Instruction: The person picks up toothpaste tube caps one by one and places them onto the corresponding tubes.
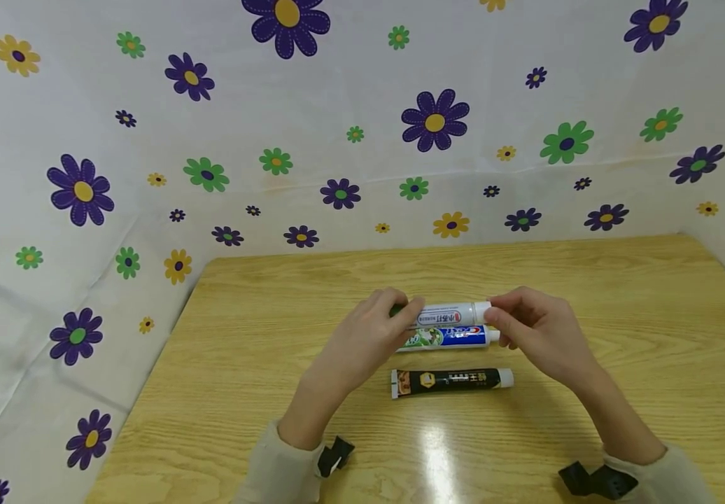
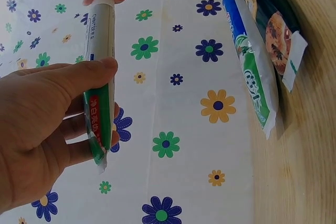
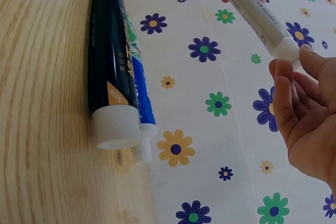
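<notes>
A white and green toothpaste tube (image 1: 443,316) is held up off the table between both hands. My left hand (image 1: 371,330) grips its green body, thumb on one side and fingers on the other, as the left wrist view shows. At the other end, my right hand (image 1: 542,334) pinches the white cap (image 3: 286,51) between thumb and fingertips. Just below it in the head view lies a blue and green toothpaste tube (image 1: 463,337), partly covered by the held tube and the left hand. Nearer the front, a black toothpaste tube (image 1: 457,381) lies with its white cap to the right.
The wood-grain table (image 1: 262,392) holds the two lying tubes side by side. Behind it and along the sides hangs a white cloth (image 1: 236,91) printed with purple, green and yellow flowers. Dark straps (image 1: 597,481) sit at both sleeve cuffs.
</notes>
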The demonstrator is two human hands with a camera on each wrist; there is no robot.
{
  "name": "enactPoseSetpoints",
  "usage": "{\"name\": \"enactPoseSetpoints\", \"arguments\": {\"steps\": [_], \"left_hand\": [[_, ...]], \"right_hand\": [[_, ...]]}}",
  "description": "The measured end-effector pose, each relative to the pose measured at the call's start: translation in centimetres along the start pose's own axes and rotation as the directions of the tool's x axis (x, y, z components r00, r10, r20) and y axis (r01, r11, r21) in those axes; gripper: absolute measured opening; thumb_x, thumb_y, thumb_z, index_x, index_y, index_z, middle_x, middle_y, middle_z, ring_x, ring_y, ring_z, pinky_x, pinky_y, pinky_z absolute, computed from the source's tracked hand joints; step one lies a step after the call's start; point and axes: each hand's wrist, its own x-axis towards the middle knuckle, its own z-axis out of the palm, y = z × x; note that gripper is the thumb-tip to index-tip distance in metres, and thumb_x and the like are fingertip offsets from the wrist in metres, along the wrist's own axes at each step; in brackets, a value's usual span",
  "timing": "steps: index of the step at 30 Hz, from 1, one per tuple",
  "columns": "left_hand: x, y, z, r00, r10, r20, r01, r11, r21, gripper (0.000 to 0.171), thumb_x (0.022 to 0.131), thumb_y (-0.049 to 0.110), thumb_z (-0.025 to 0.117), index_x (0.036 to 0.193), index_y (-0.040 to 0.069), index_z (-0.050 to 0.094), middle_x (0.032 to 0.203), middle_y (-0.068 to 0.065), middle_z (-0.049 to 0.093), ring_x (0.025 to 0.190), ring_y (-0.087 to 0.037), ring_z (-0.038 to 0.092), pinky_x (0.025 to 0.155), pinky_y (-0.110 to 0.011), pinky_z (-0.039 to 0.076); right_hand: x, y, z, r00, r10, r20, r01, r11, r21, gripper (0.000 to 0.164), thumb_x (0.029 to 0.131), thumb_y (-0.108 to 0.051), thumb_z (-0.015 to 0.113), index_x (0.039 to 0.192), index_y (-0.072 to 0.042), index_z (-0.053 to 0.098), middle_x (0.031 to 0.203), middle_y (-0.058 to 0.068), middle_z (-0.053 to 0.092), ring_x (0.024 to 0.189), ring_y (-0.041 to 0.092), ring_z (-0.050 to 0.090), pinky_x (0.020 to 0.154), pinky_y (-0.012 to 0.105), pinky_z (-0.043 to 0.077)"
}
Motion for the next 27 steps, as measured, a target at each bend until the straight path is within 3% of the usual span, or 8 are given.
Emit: {"name": "enactPoseSetpoints", "arguments": {"steps": [7,12,16,27], "left_hand": [[-0.1,-0.3,0.1,1.000,-0.023,0.014,0.024,0.997,-0.075,0.041,0.087,0.010,0.077,0.126,0.008,0.065,0.108,-0.012,0.062,0.090,-0.020,0.062,0.077,-0.027,0.056],[-0.1,-0.4,0.1,1.000,-0.005,-0.002,0.005,0.993,-0.117,0.038,0.090,0.010,0.074,0.126,0.008,0.064,0.108,-0.012,0.062,0.088,-0.019,0.060,0.074,-0.026,0.054],[-0.3,-0.5,0.0,1.000,-0.010,-0.003,0.010,0.989,-0.149,0.039,0.090,0.010,0.074,0.128,0.008,0.065,0.108,-0.011,0.061,0.088,-0.018,0.059,0.074,-0.026,0.053],[-0.3,-0.5,-0.3,1.000,-0.004,0.004,0.005,0.987,-0.159,0.038,0.091,0.009,0.073,0.128,0.008,0.064,0.109,-0.011,0.061,0.090,-0.019,0.060,0.076,-0.027,0.054]], "right_hand": [[0.1,-0.3,-0.1,0.997,0.073,0.007,-0.073,0.996,-0.045,0.016,0.099,-0.007,0.060,0.113,0.000,0.066,0.086,0.004,0.067,0.062,0.016,0.063,0.053,0.028,0.054],[0.2,-0.6,-1.1,0.998,0.017,0.061,-0.012,0.996,-0.093,0.037,0.093,-0.003,0.067,0.128,-0.006,0.058,0.101,0.009,0.069,0.068,0.011,0.063,0.056,0.026,0.052],[0.1,-0.9,-1.8,0.992,-0.039,0.116,0.052,0.993,-0.108,0.050,0.085,0.002,0.074,0.130,-0.009,0.055,0.110,0.010,0.070,0.068,0.011,0.063,0.056,0.026,0.052],[0.1,-1.1,-1.9,0.983,-0.138,0.118,0.152,0.981,-0.116,0.042,0.083,0.011,0.073,0.118,-0.010,0.063,0.102,0.002,0.067,0.067,0.009,0.064,0.053,0.022,0.050]]}}
